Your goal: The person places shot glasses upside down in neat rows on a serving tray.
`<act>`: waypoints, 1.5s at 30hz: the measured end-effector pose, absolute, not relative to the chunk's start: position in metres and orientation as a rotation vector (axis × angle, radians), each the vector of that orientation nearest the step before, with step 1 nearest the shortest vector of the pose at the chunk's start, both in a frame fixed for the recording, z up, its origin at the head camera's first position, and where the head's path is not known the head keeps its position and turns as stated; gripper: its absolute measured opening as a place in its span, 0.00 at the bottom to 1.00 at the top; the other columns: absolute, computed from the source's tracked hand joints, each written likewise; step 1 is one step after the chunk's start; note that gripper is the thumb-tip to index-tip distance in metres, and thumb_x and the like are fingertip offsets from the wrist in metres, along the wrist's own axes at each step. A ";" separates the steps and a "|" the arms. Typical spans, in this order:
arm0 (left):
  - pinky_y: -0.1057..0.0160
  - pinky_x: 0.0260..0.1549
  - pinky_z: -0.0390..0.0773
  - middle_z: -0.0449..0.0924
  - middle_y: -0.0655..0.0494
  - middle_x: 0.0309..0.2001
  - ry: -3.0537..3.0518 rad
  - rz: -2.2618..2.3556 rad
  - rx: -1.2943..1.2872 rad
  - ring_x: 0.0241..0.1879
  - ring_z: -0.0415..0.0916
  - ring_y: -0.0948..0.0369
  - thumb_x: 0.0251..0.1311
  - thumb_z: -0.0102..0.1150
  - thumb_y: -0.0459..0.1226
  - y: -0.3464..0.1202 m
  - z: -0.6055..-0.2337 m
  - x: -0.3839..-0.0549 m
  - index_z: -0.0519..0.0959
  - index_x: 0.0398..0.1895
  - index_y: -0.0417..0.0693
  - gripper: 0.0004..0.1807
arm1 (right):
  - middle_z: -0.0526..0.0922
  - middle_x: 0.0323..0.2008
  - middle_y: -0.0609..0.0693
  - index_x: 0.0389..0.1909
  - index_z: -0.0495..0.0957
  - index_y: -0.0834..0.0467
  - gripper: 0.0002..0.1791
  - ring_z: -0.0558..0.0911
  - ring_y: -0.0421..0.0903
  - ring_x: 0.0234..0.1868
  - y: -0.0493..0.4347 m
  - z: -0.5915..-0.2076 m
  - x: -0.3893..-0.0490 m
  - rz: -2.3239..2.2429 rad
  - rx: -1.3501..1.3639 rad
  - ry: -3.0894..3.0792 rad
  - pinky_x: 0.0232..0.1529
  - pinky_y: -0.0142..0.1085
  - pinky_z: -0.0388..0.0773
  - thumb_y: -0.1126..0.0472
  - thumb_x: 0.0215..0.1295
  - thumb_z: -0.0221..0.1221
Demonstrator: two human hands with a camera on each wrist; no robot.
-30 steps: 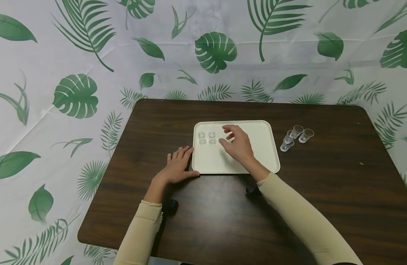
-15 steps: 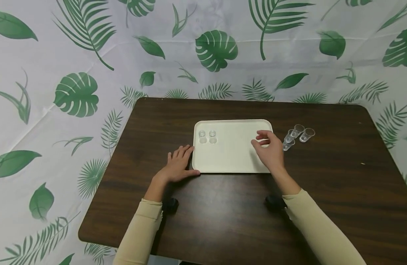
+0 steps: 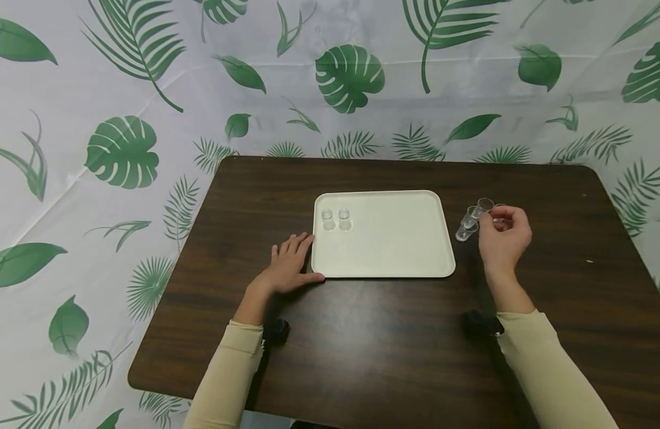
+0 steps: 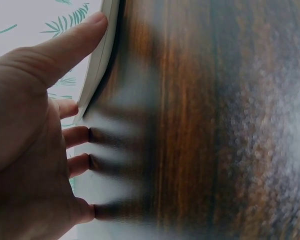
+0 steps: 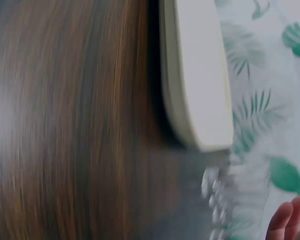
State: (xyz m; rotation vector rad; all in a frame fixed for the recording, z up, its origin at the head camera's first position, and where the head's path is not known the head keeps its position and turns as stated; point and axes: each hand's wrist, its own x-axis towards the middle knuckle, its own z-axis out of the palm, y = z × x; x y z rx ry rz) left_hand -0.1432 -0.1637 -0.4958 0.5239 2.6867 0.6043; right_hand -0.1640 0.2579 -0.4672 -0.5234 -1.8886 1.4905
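Note:
A cream tray (image 3: 394,244) lies on the dark wooden table, with two small clear cups (image 3: 344,220) upright near its back left. My left hand (image 3: 287,268) rests at the tray's front left corner, fingers spread; in the left wrist view its thumb (image 4: 85,37) lies along the rim and its fingertips touch the table. Right of the tray is a cluster of clear cups (image 3: 462,233). My right hand (image 3: 504,241) is over the cluster's right side with bent fingers, hiding most of one cup. In the right wrist view, its fingers (image 5: 286,220) appear apart from the blurred cups (image 5: 214,187).
The wooden table (image 3: 372,345) extends in front of the tray and to both sides. A white cloth (image 3: 287,77) printed with green leaves hangs behind the table. A dark wrist camera (image 3: 477,323) sits under the right wrist, another (image 3: 276,332) at the left.
My right hand has moved right, from over the tray beside the two cups, past the tray's right edge to the cup cluster. My left hand has stayed at the tray corner.

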 end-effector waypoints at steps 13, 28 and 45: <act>0.29 0.63 0.37 0.42 0.43 0.77 2.683 0.611 0.522 0.75 0.36 0.42 0.60 0.62 0.59 -0.161 -0.485 -0.140 0.44 0.79 0.48 0.54 | 0.72 0.34 0.46 0.34 0.72 0.53 0.15 0.72 0.37 0.23 0.306 -0.482 -0.171 1.783 -0.803 -1.814 0.17 0.24 0.71 0.76 0.55 0.62; 0.31 0.64 0.35 0.41 0.46 0.77 2.678 0.619 0.515 0.75 0.35 0.44 0.59 0.59 0.63 -0.163 -0.492 -0.142 0.43 0.79 0.51 0.55 | 0.67 0.44 0.42 0.71 0.61 0.61 0.38 0.76 0.34 0.30 0.330 -0.487 -0.184 1.930 -0.880 -2.193 0.25 0.27 0.78 0.68 0.60 0.66; 0.31 0.64 0.36 0.41 0.46 0.77 2.691 0.596 0.515 0.75 0.35 0.44 0.58 0.59 0.64 -0.163 -0.493 -0.142 0.43 0.79 0.51 0.55 | 0.68 0.50 0.47 0.66 0.69 0.62 0.32 0.78 0.34 0.19 0.334 -0.494 -0.189 1.553 -0.782 -2.572 0.26 0.29 0.79 0.55 0.63 0.65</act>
